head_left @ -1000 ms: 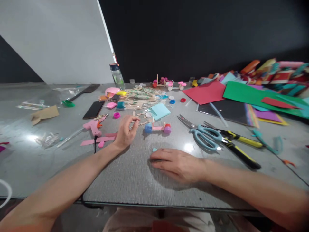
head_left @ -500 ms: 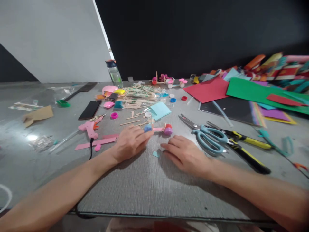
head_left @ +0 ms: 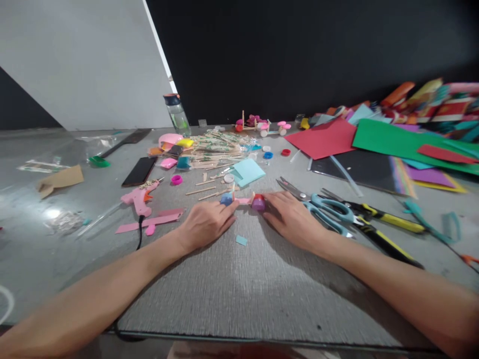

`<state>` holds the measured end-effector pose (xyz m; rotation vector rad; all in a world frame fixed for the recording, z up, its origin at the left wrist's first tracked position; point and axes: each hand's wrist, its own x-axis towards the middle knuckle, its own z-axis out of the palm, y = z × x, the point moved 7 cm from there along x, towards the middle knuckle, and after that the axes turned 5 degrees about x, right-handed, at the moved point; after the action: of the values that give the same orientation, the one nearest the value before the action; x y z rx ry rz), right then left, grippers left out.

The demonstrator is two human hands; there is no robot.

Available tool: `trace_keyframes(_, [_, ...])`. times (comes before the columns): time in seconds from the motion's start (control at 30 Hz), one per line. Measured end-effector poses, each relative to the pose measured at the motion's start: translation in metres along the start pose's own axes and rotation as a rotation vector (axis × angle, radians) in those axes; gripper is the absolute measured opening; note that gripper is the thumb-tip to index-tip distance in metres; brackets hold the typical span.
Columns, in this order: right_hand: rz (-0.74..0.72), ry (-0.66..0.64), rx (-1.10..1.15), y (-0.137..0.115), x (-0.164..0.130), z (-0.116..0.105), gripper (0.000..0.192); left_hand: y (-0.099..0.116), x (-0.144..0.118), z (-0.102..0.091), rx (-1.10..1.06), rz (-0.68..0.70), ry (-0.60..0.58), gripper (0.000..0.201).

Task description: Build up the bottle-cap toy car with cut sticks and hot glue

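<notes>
Both hands rest on the grey table [head_left: 239, 299]: the left hand [head_left: 204, 224] touches the blue wheel end of a small craft cart [head_left: 243, 200], the right hand [head_left: 294, 219] its purple wheel end, fingers loosely spread rather than pinching. The cart looks largely assembled (wheels on, one upright stick), though whether anything is left I cannot tell. Just right of the grip lie the scissors [head_left: 329, 212], and beyond it the pile of sticks [head_left: 215, 149].

- Left hand [head_left: 205, 225]: bare, no ring, glove or watch showing.
- Right hand [head_left: 294, 219]: bare too, wrist free of any band.
- Both forearms: uncovered up to the picture's lower corners, no sleeve in view.
- Fingers [head_left: 229, 209]: slim, with short, plain nails where they show.
</notes>
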<state>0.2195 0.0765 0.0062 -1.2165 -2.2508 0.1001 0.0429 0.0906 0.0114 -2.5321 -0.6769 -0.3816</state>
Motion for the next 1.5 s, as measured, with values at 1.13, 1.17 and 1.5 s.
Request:
trace_keyframes(1.13, [-0.344,-0.027,0.181,-0.062,-0.028,0.001,0.018,0.001,-0.018,-0.042,-0.311,0.064,0.461,0.019])
trace_keyframes(1.17, [-0.335,-0.002,0.184,-0.061,-0.028,-0.002,0.016,-0.005,-0.019,-0.042,-0.332,-0.008,0.484,0.017])
trace_keyframes(1.5, [-0.352,0.063,0.211,-0.060,-0.022,-0.016,0.018,-0.039,-0.023,-0.039,-0.380,-0.317,0.542,0.011])
